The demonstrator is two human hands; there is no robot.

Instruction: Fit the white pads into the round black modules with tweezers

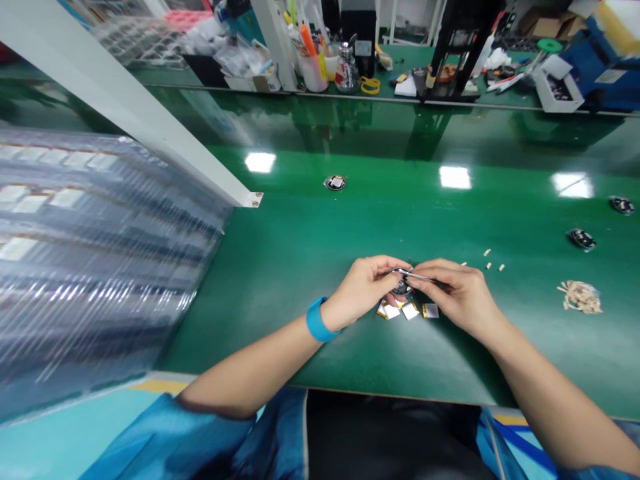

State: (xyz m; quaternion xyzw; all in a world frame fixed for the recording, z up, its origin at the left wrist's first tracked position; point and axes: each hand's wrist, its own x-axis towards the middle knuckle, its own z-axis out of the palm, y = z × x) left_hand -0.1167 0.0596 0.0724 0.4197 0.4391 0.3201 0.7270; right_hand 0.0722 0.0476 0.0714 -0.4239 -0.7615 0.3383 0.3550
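Observation:
My left hand (367, 288), with a blue band at the wrist, is closed on a small round dark device (401, 287) with what look like electronic parts inside. Thin metal tweezers (417, 275) are pinched in my right hand (457, 290), their tips reaching over the round device. Just below the hands lie several small silvery battery cells (411, 311) with yellow tape edges on the green bench. Beyond them sits another round device (336, 182) holding a pale square. Fingers partly cover the held device, so its inner details are hard to make out.
At the left stands a stack of clear plastic trays (100, 267) beside a slanted white post (165, 127). A pile of small beige pieces (581, 297) and two round devices (582, 239) are at the right. Bottles, pens and tools crowd the back shelf (380, 100).

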